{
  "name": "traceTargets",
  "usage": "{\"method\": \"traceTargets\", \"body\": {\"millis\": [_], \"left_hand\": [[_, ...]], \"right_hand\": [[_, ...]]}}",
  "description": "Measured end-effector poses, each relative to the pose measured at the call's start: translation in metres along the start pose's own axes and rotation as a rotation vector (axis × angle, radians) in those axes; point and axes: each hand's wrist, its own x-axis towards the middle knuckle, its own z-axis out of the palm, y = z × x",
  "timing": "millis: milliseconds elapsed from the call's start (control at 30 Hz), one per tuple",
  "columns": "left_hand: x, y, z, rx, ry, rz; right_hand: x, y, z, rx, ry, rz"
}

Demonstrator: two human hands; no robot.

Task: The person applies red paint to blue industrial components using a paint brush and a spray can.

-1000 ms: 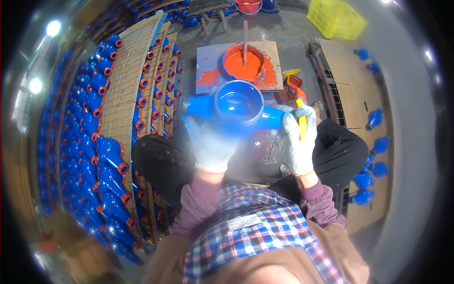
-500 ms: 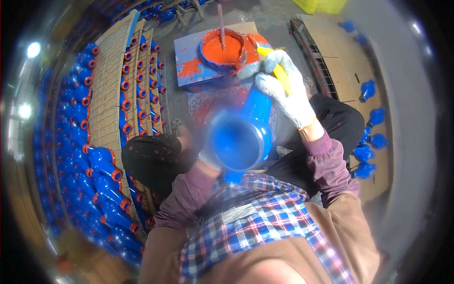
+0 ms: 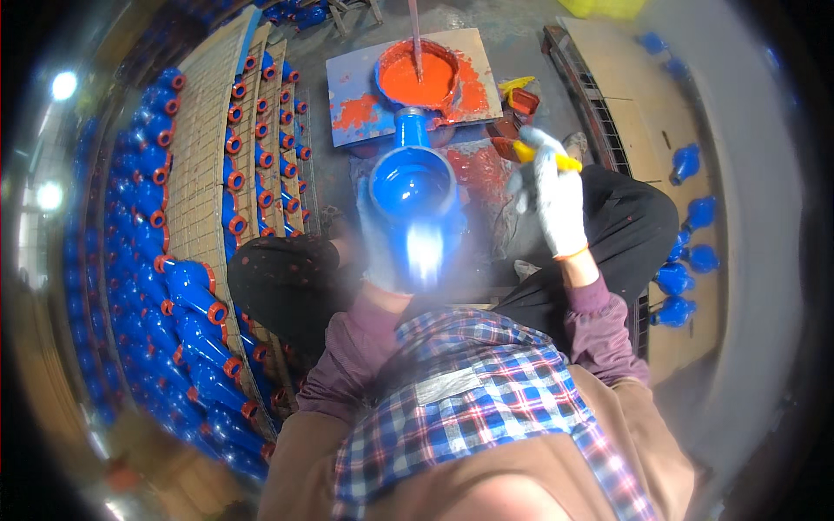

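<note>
My left hand [image 3: 373, 239], in a white glove, is wrapped round the side of a glossy blue pipe fitting, perhaps a valve body [image 3: 395, 178]. Its wide round opening faces up, and its narrow neck points away from me toward the paint bowl. My right hand [image 3: 556, 200], also gloved, is closed round the yellow handle [image 3: 566, 162] of what looks like a paintbrush, to the right of the fitting and apart from it. The brush's head is blurred. Just beyond the neck stands a bowl of orange-red paint [image 3: 400, 80] with a stick [image 3: 417, 43] upright in it.
The bowl stands on a paint-smeared board [image 3: 347, 82]. At left are racks [image 3: 204, 148] and rows of blue fittings [image 3: 187, 286] with red rims. On the right, several blue fittings [image 3: 673, 280] lie on cardboard [image 3: 630, 130]. A red and yellow object [image 3: 521, 100] lies beyond my right hand.
The fitting has turned and shifted away from me, its neck now pointing at the bowl. My right hand has drawn back to the right, away from the fitting, with the yellow handle.
</note>
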Motion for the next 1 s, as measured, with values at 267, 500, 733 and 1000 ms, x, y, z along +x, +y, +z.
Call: {"method": "traceTargets", "body": {"millis": [267, 500, 733, 1000], "left_hand": [[0.003, 0.006, -0.047, 0.124, -0.074, 0.136], [0.004, 0.019, -0.037, 1.253, 0.211, 0.619], [0.003, 0.006, 0.000, 1.301, 0.078, 0.505], [0.010, 0.029, 0.045, 0.971, 0.077, 0.358]], "right_hand": [[-0.058, 0.018, 0.012, -0.958, -0.006, -0.600], [-0.064, 0.026, 0.040, -0.957, -0.305, -0.756], [-0.084, 0.017, -0.051, -0.920, 0.151, -0.847], [-0.105, 0.136, -0.239, -1.155, 0.724, 0.281]]}}
